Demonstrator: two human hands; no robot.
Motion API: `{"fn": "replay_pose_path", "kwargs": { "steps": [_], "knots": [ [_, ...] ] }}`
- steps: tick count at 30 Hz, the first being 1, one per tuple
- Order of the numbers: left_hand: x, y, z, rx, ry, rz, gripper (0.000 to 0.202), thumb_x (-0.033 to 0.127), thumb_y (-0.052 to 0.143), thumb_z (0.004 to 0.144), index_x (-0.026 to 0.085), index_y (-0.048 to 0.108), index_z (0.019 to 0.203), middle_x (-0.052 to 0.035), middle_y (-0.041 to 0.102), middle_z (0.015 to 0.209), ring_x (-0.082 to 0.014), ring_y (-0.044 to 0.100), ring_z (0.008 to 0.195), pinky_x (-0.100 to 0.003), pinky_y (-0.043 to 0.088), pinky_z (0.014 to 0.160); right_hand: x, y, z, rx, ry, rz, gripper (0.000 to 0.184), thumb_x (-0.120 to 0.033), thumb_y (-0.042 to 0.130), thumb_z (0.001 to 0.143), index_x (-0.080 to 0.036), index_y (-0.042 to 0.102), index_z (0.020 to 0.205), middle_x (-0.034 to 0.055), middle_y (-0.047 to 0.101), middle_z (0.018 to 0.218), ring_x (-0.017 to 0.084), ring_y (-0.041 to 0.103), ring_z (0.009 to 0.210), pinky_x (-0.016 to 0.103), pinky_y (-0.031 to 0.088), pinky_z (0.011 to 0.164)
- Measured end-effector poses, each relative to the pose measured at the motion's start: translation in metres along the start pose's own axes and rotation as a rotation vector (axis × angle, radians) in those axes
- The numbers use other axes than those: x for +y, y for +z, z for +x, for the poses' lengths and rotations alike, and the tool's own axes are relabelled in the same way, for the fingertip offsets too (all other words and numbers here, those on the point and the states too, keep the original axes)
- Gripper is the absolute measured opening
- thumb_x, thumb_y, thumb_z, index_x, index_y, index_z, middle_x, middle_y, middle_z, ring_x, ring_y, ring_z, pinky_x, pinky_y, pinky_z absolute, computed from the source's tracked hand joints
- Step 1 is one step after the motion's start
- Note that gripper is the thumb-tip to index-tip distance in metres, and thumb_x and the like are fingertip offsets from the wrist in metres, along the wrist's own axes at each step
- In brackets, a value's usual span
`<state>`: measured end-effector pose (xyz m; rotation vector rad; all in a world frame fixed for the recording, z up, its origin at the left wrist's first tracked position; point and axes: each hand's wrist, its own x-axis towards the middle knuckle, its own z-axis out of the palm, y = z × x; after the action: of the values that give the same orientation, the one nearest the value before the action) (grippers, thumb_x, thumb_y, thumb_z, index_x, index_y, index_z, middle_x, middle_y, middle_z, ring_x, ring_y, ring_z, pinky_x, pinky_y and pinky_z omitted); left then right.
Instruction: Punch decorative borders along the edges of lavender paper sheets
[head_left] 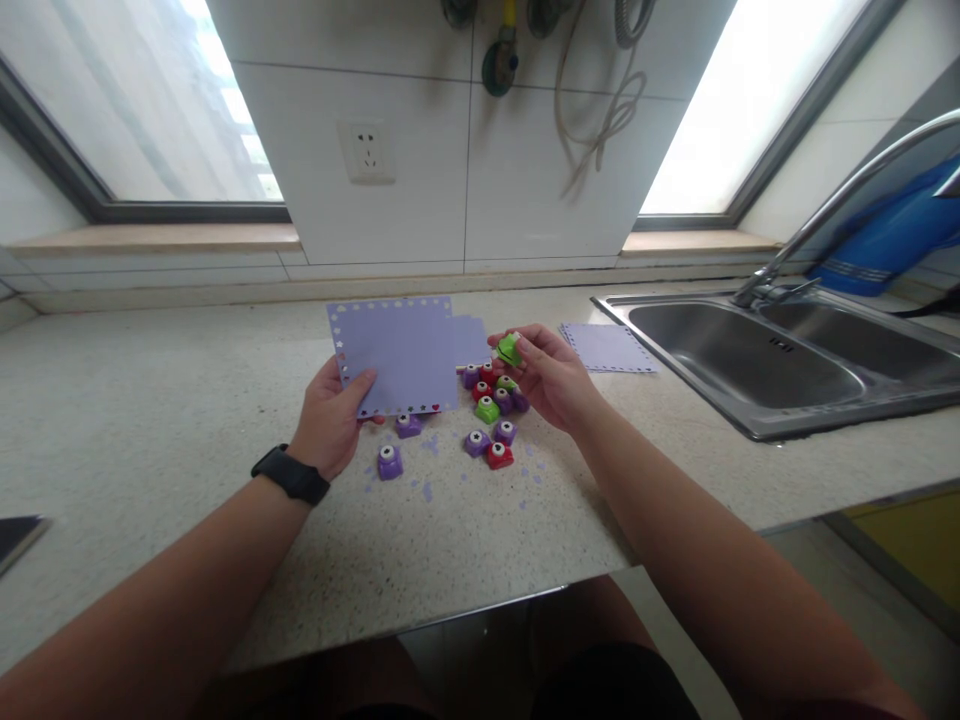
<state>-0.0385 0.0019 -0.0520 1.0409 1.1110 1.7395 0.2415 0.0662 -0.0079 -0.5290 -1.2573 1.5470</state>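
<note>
My left hand (334,415) grips a purple sheet of paper (397,355) by its lower left corner, thumb on top. Small shapes are punched along the sheet's left, top and bottom edges. In my right hand (551,375), a green craft punch (510,349) is pinched between thumb and fingers, just right of the sheet and apart from it. Below it on the counter lie several purple, red and green craft punches (487,409). Another purple punch (389,462) stands nearer me, and one (408,426) sits partly under the sheet's lower edge.
More purple paper (470,340) lies behind the held sheet. A stack of punched purple sheets (607,347) rests beside the steel sink (750,350) on the right. Purple paper bits (427,491) are scattered on the counter (187,420). A dark flat object (19,540) is at far left.
</note>
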Motion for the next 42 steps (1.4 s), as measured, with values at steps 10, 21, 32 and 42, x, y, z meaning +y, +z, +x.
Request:
{"fn": "replay_pose_path", "kwargs": {
  "steps": [10, 21, 32, 42],
  "knots": [
    [0.001, 0.0, 0.0, 0.0, 0.003, 0.018, 0.036, 0.031, 0.082, 0.083, 0.023, 0.07, 0.117, -0.0048, 0.076, 0.108, -0.0108, 0.063, 0.055, -0.02, 0.052, 0.037, 0.001, 0.0, 0.002, 0.018, -0.031, -0.015, 0.032, -0.046, 0.092, 0.076, -0.029, 0.07, 0.091, -0.0011, 0.068, 0.095, 0.017, 0.066, 0.09, 0.04, 0.058, 0.097],
    [-0.001, 0.0, -0.005, -0.082, 0.023, 0.076, 0.035, 0.033, 0.083, 0.085, 0.023, 0.072, 0.116, -0.0036, 0.076, 0.097, -0.0119, 0.062, 0.051, -0.024, 0.055, 0.037, 0.002, -0.001, 0.005, 0.083, -0.038, -0.005, 0.026, -0.039, 0.088, 0.08, -0.029, 0.068, 0.093, -0.0018, 0.068, 0.092, 0.016, 0.067, 0.093, 0.041, 0.054, 0.103],
    [-0.001, 0.002, -0.012, -0.136, 0.048, 0.122, 0.027, 0.031, 0.081, 0.087, 0.024, 0.072, 0.112, -0.0009, 0.073, 0.087, -0.0124, 0.061, 0.047, -0.025, 0.055, 0.037, 0.009, 0.005, 0.002, 0.04, 0.043, -0.02, 0.04, -0.04, 0.096, 0.07, -0.027, 0.072, 0.1, 0.0029, 0.073, 0.101, 0.021, 0.07, 0.1, 0.042, 0.057, 0.102],
    [0.0, 0.001, -0.013, -0.142, 0.038, 0.146, 0.028, 0.032, 0.082, 0.086, 0.023, 0.071, 0.11, -0.0006, 0.071, 0.085, -0.0135, 0.063, 0.047, -0.027, 0.057, 0.038, 0.009, 0.007, 0.0, 0.024, 0.042, -0.021, 0.038, -0.04, 0.095, 0.073, -0.026, 0.071, 0.098, 0.0008, 0.072, 0.098, 0.016, 0.069, 0.092, 0.033, 0.059, 0.089]
  ]
}}
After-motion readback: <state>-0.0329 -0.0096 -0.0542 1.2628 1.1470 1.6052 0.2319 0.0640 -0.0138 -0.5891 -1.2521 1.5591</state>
